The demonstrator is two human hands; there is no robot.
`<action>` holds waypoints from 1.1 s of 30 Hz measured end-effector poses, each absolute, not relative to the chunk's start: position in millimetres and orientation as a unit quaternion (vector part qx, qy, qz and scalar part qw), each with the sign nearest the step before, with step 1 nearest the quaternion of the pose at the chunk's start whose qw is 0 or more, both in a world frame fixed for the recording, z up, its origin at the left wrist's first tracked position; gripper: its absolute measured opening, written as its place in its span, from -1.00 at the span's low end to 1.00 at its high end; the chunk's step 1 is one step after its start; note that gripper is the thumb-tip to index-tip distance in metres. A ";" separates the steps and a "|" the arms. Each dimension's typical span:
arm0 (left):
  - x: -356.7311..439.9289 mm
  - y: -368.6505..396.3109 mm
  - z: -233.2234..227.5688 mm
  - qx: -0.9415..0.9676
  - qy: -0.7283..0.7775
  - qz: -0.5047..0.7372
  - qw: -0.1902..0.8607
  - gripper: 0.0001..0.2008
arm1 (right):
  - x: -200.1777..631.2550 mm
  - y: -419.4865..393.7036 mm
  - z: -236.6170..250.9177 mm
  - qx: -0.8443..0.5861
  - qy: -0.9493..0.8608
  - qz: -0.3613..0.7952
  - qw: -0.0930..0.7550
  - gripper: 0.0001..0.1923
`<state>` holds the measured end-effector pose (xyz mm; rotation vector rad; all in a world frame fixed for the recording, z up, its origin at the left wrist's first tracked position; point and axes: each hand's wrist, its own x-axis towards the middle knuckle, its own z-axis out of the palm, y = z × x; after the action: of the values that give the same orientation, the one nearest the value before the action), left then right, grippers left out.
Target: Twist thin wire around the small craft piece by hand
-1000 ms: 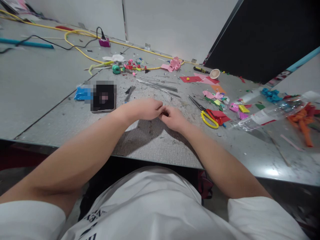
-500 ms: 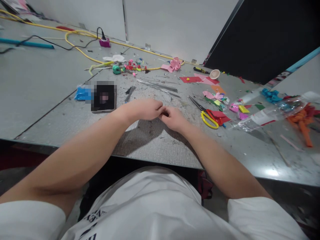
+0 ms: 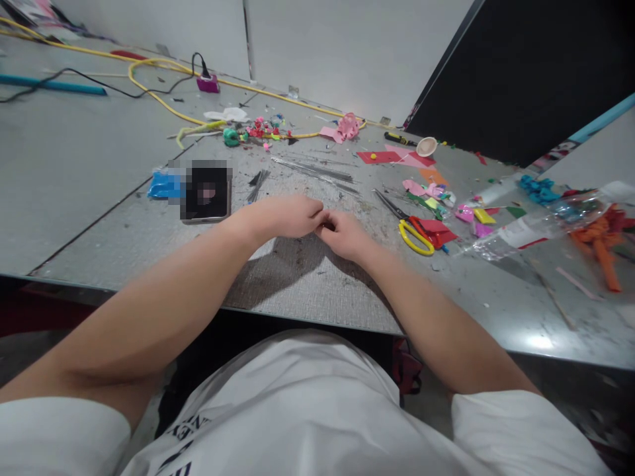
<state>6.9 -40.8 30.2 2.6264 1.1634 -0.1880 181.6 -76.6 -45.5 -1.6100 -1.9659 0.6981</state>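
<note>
My left hand [image 3: 285, 217] and my right hand [image 3: 344, 235] meet fingertip to fingertip over the grey table [image 3: 307, 277], close to its near edge. Both have their fingers curled in and pinch a small dark piece [image 3: 325, 227] between them, and most of that piece is hidden. A bundle of thin metal wires [image 3: 317, 172] lies just beyond the hands. Yellow-handled scissors [image 3: 409, 231] lie to the right of my right hand, next to red paper [image 3: 436, 230].
A phone [image 3: 206, 193] and a blue packet [image 3: 163, 186] lie at the left. Coloured paper scraps [image 3: 436, 195], a clear plastic bag [image 3: 536, 228] and orange strips [image 3: 602, 248] crowd the right. A yellow cable [image 3: 159, 99] and a pink plug [image 3: 207, 83] lie at the back.
</note>
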 end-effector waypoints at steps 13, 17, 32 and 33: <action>6.2 -35.4 24.7 0.909 0.391 -0.066 0.129 -0.49 | 182.9 -75.4 -47.5 -0.589 -0.725 0.255 0.250 -0.78; 6.5 -35.0 24.5 0.906 0.395 -0.069 0.133 -0.49 | 183.0 -75.3 -48.6 -0.590 -0.722 0.258 0.252 -0.80; 6.9 -35.2 25.0 0.909 0.390 -0.060 0.132 -0.50 | 182.2 -74.6 -49.1 -0.591 -0.719 0.265 0.251 -0.79; 6.9 -35.2 25.2 0.910 0.388 -0.060 0.131 -0.50 | 182.3 -74.3 -49.7 -0.590 -0.721 0.263 0.252 -0.79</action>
<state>6.9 -35.2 25.2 2.6436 1.1280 -0.1750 182.3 -74.3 -49.7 -1.6055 -1.9603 0.7149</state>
